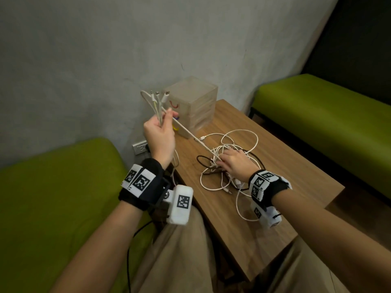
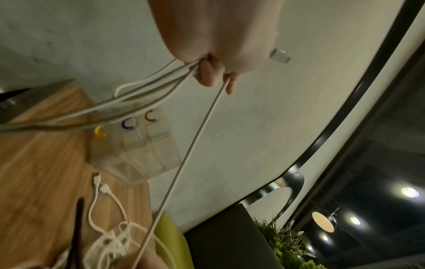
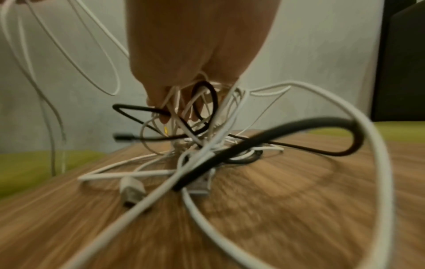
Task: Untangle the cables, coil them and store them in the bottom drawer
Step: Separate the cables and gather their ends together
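Observation:
My left hand (image 1: 159, 132) is raised above the table's left edge and grips a bunch of white cable ends (image 1: 157, 102), their plugs sticking up. One taut white cable (image 1: 190, 134) (image 2: 190, 151) runs from it down to the tangle of white and black cables (image 1: 224, 163) (image 3: 202, 143) on the wooden table (image 1: 275, 166). My right hand (image 1: 234, 163) (image 3: 184, 102) rests on that tangle with fingers curled into the strands. A clear drawer unit (image 1: 196, 106) (image 2: 138, 145) with red, blue and yellow handles stands at the table's back left corner.
Green cushioned benches (image 1: 53, 197) (image 1: 328, 115) flank the table on the left and right. A grey wall (image 1: 127, 49) is behind, with a socket (image 1: 139, 148) low down. Cable loops hang over the table's front edge.

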{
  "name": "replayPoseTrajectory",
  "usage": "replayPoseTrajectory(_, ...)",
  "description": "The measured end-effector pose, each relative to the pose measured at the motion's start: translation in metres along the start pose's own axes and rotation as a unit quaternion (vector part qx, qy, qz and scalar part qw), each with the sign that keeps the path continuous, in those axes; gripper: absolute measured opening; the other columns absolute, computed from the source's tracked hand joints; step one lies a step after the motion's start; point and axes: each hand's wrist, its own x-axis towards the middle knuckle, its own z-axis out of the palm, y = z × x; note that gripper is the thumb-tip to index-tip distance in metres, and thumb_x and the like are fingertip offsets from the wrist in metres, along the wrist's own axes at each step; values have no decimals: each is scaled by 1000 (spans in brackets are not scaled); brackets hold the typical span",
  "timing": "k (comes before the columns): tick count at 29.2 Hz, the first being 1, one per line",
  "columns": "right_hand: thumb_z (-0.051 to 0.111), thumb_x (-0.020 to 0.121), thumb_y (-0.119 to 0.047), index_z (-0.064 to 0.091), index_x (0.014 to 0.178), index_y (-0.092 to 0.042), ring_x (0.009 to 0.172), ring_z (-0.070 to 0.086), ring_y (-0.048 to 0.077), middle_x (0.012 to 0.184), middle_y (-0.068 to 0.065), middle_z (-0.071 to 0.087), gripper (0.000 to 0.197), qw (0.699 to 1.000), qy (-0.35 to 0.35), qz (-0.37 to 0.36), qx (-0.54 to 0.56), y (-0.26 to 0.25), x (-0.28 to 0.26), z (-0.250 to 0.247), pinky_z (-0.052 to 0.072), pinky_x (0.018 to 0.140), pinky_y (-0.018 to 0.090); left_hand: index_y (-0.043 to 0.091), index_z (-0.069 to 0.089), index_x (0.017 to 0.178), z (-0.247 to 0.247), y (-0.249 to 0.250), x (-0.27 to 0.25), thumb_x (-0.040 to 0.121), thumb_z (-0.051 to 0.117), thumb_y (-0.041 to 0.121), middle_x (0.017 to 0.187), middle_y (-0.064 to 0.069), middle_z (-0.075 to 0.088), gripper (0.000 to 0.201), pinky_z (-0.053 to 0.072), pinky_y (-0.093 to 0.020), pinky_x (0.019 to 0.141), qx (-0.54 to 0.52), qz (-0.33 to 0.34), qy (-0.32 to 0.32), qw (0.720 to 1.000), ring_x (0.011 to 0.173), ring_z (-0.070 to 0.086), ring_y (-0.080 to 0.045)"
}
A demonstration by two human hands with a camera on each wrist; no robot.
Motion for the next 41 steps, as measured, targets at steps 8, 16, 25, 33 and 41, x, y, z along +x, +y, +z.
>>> replayPoseTrajectory(8,44,96,-23,57,91,-4,79,58,29,85,14,62,24,995,58,8,80,-8,-1,0,44,84,43,1,60,110,16,-16,-11,85,61,32,86,-2,60,40,42,-14,50,-4,-175,-155,972,55,50,0)
replayPoseTrajectory(16,17,92,-40,61,105,-9,96,63,28,99,8,67,55,996,87,7,2,-20,-4,-2,37,98,50,0,69,91,52,-39,-58,79,71,22,70,-7,63,25,47,-27,64,79,-242,-180,950,63,54,-15)
replayPoseTrajectory(25,61,85,-35,71,88,-18,87,61,17,92,-3,65,20,976,157,76,131,-16,-7,1,45,90,46,4,71,80,52,-33,-51,87,59,14,57,-10,59,17,44,-30,62,58,-168,-109,978,56,49,-18)
replayPoseTrajectory(33,62,82,-40,60,86,-27,106,48,21,87,-6,60,14,987,45,141,67,-17,3,-14,37,89,47,11,69,78,45,-21,-61,88,58,17,52,-10,55,16,25,-21,44,47,-139,-124,981,35,39,-9)
replayPoseTrajectory(41,66,81,-36,60,94,-26,102,55,19,91,-6,62,18,983,62,148,91,-20,4,-16,39,94,52,3,70,86,40,-19,-53,89,58,17,49,10,45,19,28,-15,43,27,-100,-87,991,39,39,-3)
